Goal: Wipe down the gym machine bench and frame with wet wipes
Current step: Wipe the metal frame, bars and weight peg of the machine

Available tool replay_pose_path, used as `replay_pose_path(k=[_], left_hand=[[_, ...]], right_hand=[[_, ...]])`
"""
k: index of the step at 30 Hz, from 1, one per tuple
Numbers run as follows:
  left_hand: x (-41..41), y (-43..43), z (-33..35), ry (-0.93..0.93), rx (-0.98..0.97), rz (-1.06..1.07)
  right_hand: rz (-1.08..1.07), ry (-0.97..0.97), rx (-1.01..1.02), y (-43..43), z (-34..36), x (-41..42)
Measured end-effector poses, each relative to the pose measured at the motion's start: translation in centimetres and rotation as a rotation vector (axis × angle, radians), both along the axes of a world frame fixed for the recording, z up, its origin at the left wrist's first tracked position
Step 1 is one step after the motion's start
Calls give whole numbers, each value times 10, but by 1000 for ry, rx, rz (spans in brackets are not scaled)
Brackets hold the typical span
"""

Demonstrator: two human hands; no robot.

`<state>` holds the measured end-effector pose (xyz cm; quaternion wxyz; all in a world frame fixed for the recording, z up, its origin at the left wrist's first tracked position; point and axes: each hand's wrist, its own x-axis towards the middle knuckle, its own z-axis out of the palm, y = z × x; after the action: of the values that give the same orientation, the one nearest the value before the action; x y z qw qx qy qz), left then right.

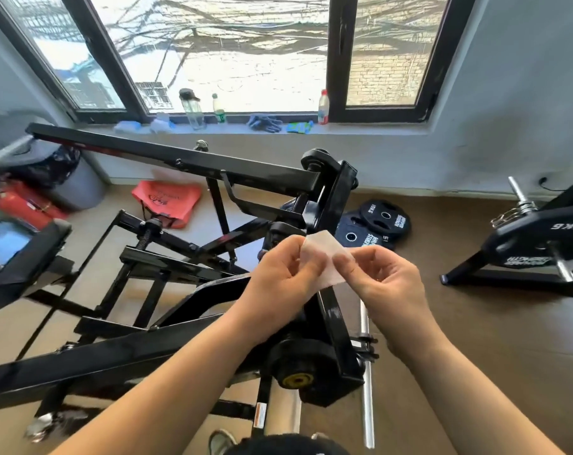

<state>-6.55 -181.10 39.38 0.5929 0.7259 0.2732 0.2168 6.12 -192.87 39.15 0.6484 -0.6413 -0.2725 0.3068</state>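
Both hands (285, 277) (381, 280) pinch thin white wipe (324, 257).

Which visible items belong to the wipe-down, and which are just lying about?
Job: wet wipe, pinched between left hand and right hand; black machine frame.
Lying about: weight plates, orange bag, clear bottle, gloves.

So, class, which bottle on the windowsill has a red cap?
The red-capped bottle alone at the right end; the clear bottle has a dark lid, the small bottle a green label.
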Motion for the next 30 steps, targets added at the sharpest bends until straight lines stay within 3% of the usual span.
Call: replay_pose_path(k=[5, 9, 11, 15, 17, 21, 24, 27, 30], left_hand=[[7, 10, -12, 12, 61, 158], [-14, 26, -25, 179, 346, 243], [-24, 27, -32, 235, 463, 209], [-35, 26, -48, 291, 648, 217], [-36, 27, -50, 261, 652, 251], [-35, 30, -53, 235, 615, 299], [-36, 28, -55, 224, 638, 299], [-35, 29, -56, 226, 654, 273], [-35, 31, -56, 241, 652, 271]], right_hand=[[-265, -94, 45, -6, 20, 29], [-481, -520, -22, -4, 33, 50], [-326, -647, -167, 7, 20, 40], [345, -435, -328, 20, -38, -11], [354, -496, -299, 17, -57, -24], [-8, -478, -194, 26, -65, -15], [202, -506, -397, 53, -84, -3], [490, -373, -574, 74, -94, 4], [530, -349, -612, 78, -93, 8]])
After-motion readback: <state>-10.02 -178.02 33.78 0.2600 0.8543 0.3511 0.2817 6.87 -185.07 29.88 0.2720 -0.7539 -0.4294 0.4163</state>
